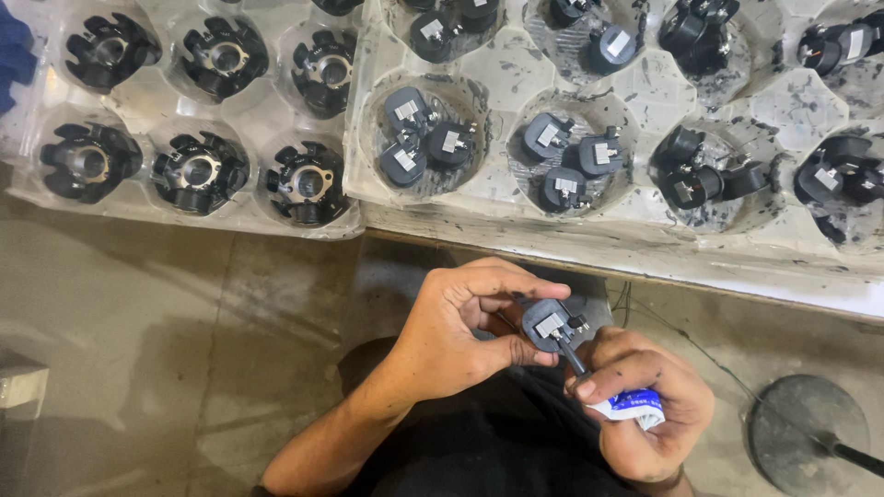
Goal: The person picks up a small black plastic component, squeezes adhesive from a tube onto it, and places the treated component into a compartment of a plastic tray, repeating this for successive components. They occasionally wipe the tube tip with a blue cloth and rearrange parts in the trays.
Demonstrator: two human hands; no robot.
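My left hand (456, 336) pinches a small dark grey coil part (550, 324) with a silver metal tab between thumb and fingers. My right hand (645, 405) grips a small white and blue squeeze tube (633, 405), and its thin black nozzle (571, 354) touches the lower edge of the coil part. Both hands are held close together over my lap, just in front of the table edge.
A clear plastic tray (276, 120) at upper left holds several black round slotted cores (200, 172). A dirty white tray (645, 92) at upper right holds several grey coil parts (425, 140) grouped in round pockets. A round dark base (806, 423) sits on the concrete floor at lower right.
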